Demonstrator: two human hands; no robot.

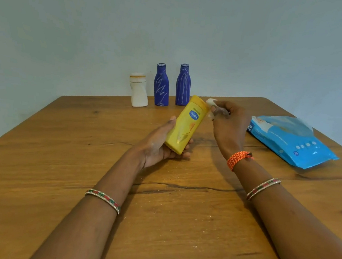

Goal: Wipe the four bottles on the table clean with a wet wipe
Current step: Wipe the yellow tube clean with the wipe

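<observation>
My left hand (160, 147) grips the lower end of a yellow lotion bottle (187, 123), held tilted above the table with its cap pointing away. My right hand (229, 124) is closed around a crumpled white wet wipe (211, 104) that touches the bottle's cap end on its right side. At the far edge of the table stand a white bottle (138, 90) and two blue bottles (161, 85) (183, 85), both blue ones streaked with white marks.
A blue pack of wet wipes (290, 140) lies on the wooden table (58, 160) to the right of my right hand. A pale wall rises right behind the row of bottles. White specks dot the wood in front of me.
</observation>
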